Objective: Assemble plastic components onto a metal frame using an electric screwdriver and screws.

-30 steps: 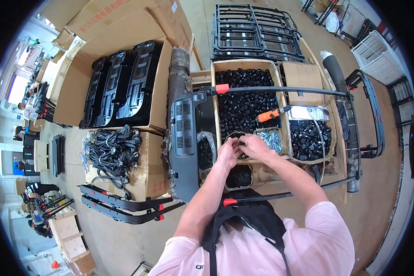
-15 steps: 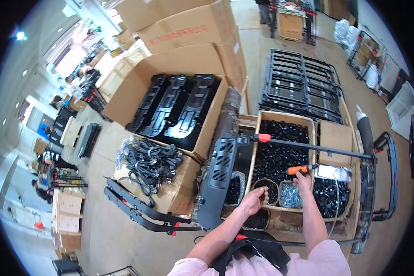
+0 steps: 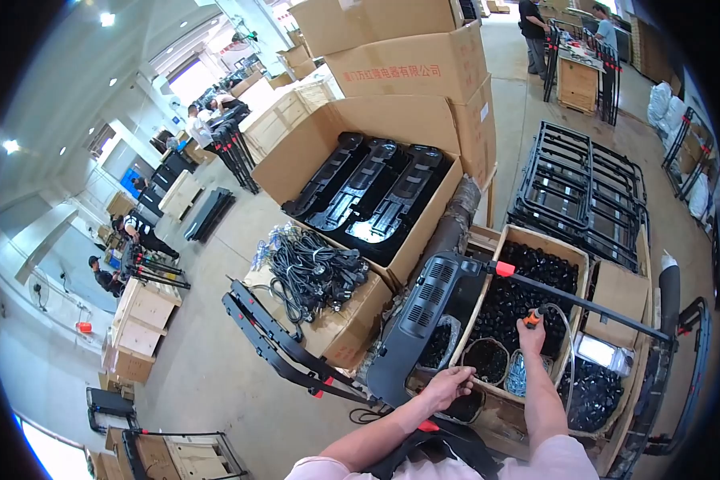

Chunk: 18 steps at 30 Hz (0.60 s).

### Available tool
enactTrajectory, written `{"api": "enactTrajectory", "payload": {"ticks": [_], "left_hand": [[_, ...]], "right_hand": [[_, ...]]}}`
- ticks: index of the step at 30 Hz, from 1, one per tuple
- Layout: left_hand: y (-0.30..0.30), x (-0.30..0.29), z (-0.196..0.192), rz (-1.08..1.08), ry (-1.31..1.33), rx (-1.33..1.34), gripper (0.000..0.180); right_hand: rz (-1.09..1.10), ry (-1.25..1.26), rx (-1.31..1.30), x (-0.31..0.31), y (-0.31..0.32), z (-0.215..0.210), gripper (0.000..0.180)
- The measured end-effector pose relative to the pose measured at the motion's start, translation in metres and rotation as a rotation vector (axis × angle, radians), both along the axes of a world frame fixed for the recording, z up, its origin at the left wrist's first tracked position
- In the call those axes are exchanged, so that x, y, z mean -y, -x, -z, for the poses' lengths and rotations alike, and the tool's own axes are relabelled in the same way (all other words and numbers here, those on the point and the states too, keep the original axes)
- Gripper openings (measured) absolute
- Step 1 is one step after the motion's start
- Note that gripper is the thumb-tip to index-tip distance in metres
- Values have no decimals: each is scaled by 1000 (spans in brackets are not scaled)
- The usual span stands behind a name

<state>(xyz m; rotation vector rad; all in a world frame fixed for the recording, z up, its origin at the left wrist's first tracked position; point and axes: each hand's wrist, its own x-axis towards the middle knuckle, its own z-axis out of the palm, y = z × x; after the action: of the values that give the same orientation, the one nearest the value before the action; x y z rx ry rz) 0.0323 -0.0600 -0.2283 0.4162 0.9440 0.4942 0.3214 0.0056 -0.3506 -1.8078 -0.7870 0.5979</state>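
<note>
The right hand (image 3: pixel 530 334), lower right of centre, closes around an orange-handled tool (image 3: pixel 533 318) above the wooden crate (image 3: pixel 582 258) of glossy black plastic parts. The left hand (image 3: pixel 446 386), fingers loosely curled, rests at a small round black tub (image 3: pixel 486 359); whether it pinches anything cannot be told.

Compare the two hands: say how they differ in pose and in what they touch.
The left hand lies low, fingers spread on the wooden crate's near edge; the right hand reaches farther, up to the orange-handled tool. The left hand holds nothing visible; the right hand touches or grips the tool. Both are bare.
</note>
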Motion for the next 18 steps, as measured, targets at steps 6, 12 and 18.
{"api": "enactTrajectory", "payload": {"ticks": [6,12,18], "left_hand": [[15,3,-12,57,-34,-44,26],[16,3,-11,78,-51,-47,32],[19,-11,-15,107,15,143,26]], "right_hand": [[13,28,88,4,-11,-4,49],[-17,49,39,9,-11,-12,53],[-27,-69,29,39,6,-72,54]]}}
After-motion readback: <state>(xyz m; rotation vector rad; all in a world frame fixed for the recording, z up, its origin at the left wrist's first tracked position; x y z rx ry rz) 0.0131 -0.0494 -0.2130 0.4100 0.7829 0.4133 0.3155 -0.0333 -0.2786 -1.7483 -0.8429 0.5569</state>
